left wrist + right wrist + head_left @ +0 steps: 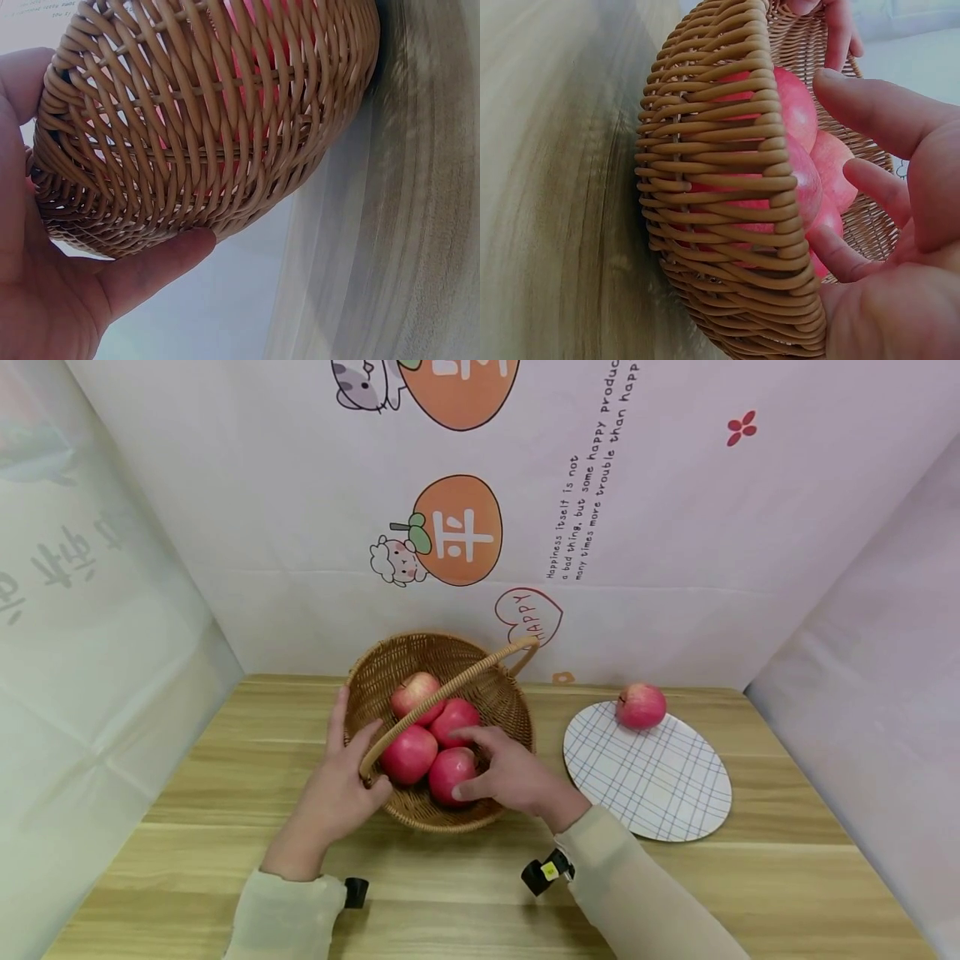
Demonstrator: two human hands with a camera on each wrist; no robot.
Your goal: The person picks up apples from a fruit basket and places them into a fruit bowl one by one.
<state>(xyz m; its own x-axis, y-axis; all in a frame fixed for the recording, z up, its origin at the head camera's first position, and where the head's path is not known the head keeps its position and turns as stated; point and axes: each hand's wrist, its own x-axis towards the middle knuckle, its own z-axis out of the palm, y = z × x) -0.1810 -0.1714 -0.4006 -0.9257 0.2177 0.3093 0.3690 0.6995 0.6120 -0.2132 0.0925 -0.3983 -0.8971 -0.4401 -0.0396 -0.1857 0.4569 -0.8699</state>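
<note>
A round wicker basket with an arched handle stands on the wooden table. Several red apples lie inside it. My left hand grips the basket's left rim near the handle's base. In the left wrist view, one finger of the left hand lies along the woven outside. Over the basket's near right side is my right hand, thumb and fingers spread above the front apple. In the right wrist view, a gap shows between the right hand's thumb and its fingers, with nothing gripped there.
Right of the basket lies an oval white mat with a blue checked pattern. One more apple sits on its far edge. A printed white cloth hangs behind the table, and pale cloth walls flank both sides.
</note>
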